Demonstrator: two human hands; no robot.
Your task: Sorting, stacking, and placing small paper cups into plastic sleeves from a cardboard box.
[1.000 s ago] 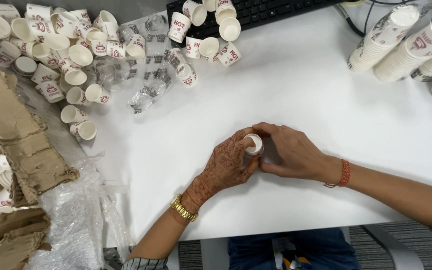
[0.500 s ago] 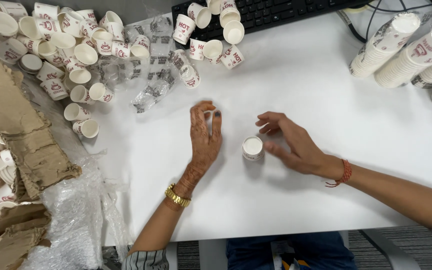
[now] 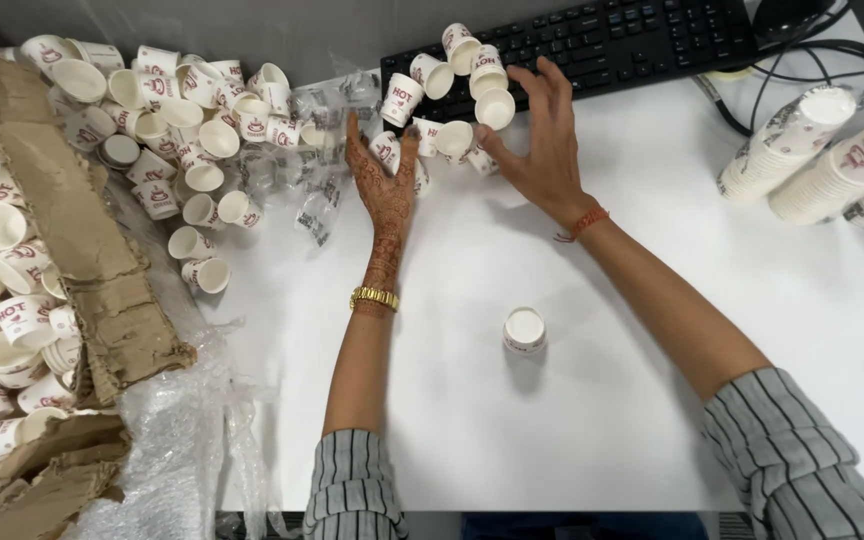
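A single small white paper cup stands upright on the white table, apart from both hands. My left hand, patterned with henna and wearing a gold bracelet, reaches forward with fingers spread, touching loose paper cups near the keyboard. My right hand, with an orange thread at the wrist, stretches out open over several cups lying at the keyboard's front edge. Neither hand grips anything.
A black keyboard lies at the back. A heap of loose paper cups and crumpled plastic wrap fill the back left. Torn cardboard and more cups sit at left. Stacked cup sleeves lie at right.
Both hands let go of the single cup, which now stands alone on the table. They have moved forward to the loose cups by the keyboard.
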